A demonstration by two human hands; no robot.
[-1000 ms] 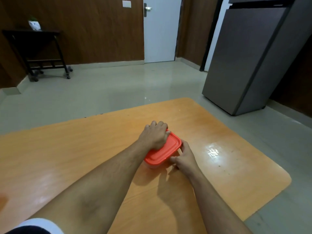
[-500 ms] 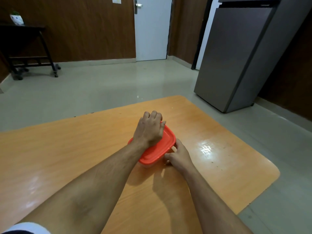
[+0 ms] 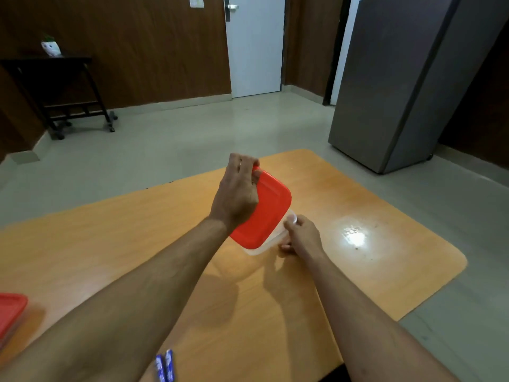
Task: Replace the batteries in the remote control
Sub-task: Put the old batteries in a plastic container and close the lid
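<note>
Lid [image 3: 268, 205] now lifted, tilted | left hand [image 3: 238, 194] grips | right hand [image 3: 301, 237] holds container [image 3: 265, 245]

I can't see inside the clear container [image 3: 264, 245]: the tilted red lid [image 3: 268, 209] covers it, and my left hand [image 3: 237, 195] hides the lid's far left corner. Below my left forearm, 2 blue batteries [image 3: 164, 366] are cut off by the bottom edge. Far left of that arm, another red lid [image 3: 9, 312] is clipped by the frame edge.
</note>
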